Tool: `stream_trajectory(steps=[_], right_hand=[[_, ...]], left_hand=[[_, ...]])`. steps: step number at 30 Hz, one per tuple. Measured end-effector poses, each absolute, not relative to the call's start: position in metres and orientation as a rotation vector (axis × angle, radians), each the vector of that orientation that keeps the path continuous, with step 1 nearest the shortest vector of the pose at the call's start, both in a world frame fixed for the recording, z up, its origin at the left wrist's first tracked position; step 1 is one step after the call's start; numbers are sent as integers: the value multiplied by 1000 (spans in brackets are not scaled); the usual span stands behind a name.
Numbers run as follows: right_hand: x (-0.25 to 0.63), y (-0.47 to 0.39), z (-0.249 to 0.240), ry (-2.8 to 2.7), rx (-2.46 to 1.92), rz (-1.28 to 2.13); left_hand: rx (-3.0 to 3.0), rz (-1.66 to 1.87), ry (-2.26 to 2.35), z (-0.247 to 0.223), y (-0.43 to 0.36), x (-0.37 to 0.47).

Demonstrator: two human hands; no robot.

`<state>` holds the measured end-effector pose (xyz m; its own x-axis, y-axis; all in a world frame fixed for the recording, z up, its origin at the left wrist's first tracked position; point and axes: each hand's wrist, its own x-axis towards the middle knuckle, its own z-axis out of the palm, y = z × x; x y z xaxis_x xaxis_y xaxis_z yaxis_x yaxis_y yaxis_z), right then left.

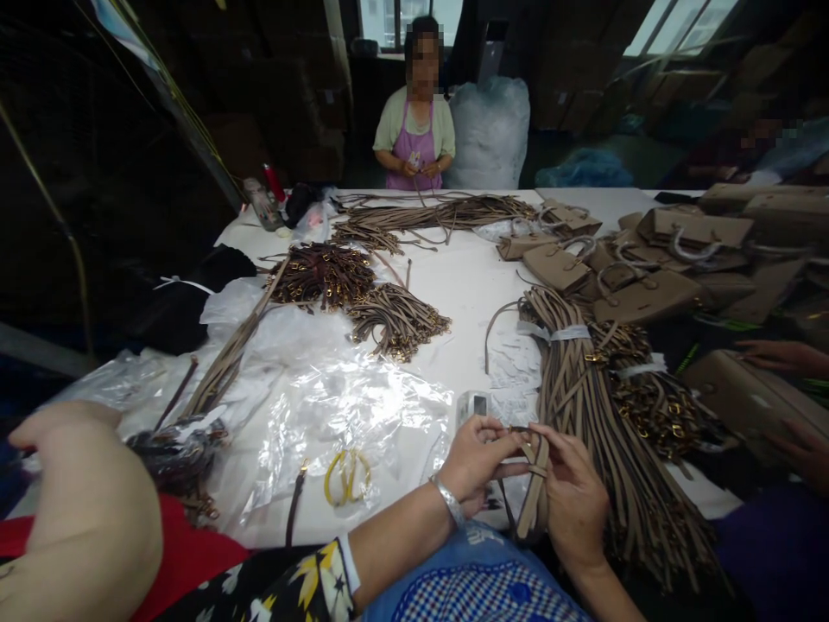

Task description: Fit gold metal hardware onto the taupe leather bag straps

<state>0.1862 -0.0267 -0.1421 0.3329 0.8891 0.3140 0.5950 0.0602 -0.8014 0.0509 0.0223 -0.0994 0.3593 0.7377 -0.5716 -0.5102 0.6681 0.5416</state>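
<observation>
Both left hand [476, 462] and right hand [579, 497] grip a folded strap [533, 497] in their fingers [498, 447] at the counter [479, 268]'s near edge; folding looks partly done, while bundled straps [576, 406] toward the right edge lie unfolded.

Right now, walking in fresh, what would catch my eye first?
Probably the thick bundle of brown straps right of centre, fanning toward the near edge, with tan handbags heaped beyond it. Shiny clear plastic glints at centre-left; in front, the person's left hand and right hand hold a folded strap.
</observation>
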Motion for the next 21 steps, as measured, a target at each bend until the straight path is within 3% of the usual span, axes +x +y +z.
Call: stream_trajectory(steps=[6,21], right_hand=[[177,-25,-138,-1443,-1637,202],[186,-12,-135,-914,-1702,556]], left_hand=[[79,870,870,-106,24,60],[145,952,832,-106,27,70]])
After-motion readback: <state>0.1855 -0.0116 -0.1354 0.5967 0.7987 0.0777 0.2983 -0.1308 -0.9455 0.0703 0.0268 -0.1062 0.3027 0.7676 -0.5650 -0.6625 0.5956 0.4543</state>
